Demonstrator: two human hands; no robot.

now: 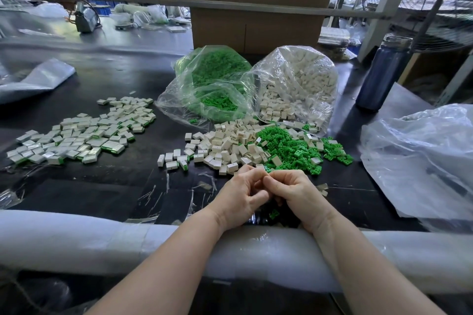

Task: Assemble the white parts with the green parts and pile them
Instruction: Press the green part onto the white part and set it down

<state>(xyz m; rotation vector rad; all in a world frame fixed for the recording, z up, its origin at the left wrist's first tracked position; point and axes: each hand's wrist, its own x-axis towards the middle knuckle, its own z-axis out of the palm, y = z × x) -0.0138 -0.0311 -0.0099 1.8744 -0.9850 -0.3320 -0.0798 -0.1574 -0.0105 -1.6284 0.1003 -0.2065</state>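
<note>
On the dark surface (107, 186), loose white parts (225, 146) and green parts (294, 148) lie mid-surface, light, stiff and small, best pinched by their edges, while near the front edge the left hand (240, 199) and right hand (299, 194) curl fingers around something hidden.
</note>
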